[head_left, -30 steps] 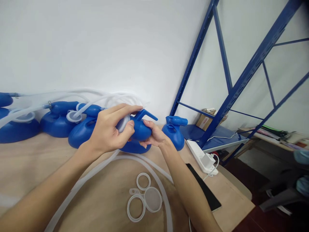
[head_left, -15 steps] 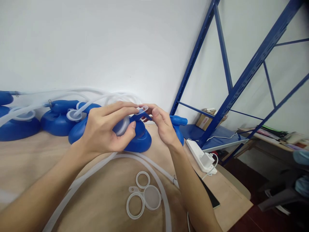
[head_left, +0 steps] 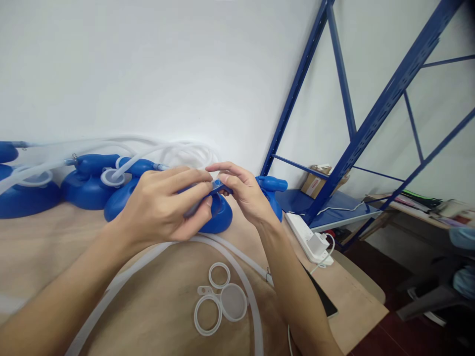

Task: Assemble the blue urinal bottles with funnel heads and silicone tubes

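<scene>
My left hand (head_left: pixel 166 202) is closed on a translucent cap piece, most of which its fingers cover. My right hand (head_left: pixel 243 190) pinches a small blue tab (head_left: pixel 221 187) that meets the cap piece between the two hands. Beneath them a blue rounded container (head_left: pixel 219 217) stands on the table, partly hidden by my left hand. Closer to me, white plastic rings (head_left: pixel 208 315) and a translucent disc (head_left: pixel 233 302) lie on the brown surface, beside a curved white hose (head_left: pixel 254 306).
Several blue containers (head_left: pixel 83 190) with white hoses stand along the wall at left. Another blue container (head_left: pixel 272 184) is right of my hands. A white power strip (head_left: pixel 302 235), a dark phone (head_left: pixel 324 296) and a blue metal rack (head_left: pixel 336 173) are at right.
Both hands have dropped slightly and drawn closer together. The translucent tab that stood up between them now lies against the blue tab, with a blue knob showing there.
</scene>
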Demonstrator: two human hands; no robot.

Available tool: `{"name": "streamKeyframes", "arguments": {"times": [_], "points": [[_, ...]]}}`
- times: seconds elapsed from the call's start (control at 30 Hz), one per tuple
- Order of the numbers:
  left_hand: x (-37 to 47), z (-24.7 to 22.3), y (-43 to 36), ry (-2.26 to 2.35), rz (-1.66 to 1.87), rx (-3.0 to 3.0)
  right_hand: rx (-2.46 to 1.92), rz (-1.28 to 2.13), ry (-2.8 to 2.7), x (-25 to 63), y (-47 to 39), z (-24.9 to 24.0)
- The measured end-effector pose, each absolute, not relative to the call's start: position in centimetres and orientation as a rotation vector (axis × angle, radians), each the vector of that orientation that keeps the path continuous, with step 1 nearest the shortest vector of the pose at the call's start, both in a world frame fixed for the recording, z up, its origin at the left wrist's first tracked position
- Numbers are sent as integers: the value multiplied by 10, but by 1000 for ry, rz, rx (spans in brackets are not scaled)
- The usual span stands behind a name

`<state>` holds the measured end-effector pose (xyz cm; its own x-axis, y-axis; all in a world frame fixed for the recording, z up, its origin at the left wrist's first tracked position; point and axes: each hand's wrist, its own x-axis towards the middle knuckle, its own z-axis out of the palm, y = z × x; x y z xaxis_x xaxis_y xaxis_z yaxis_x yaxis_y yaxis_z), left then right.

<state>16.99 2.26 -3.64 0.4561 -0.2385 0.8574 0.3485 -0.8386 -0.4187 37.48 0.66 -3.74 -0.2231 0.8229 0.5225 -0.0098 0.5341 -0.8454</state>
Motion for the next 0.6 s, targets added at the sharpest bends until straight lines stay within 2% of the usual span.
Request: {"name": "streamKeyframes", "arguments": {"times": [0.47, 0.6], "points": [[159, -26, 12, -83, -1068, -2311, -796, 1161, -1557, 368, 8, -40], [158, -28, 13, -113, -1107, -2408, -798, 1190, -1584, 374, 9, -39]]}}
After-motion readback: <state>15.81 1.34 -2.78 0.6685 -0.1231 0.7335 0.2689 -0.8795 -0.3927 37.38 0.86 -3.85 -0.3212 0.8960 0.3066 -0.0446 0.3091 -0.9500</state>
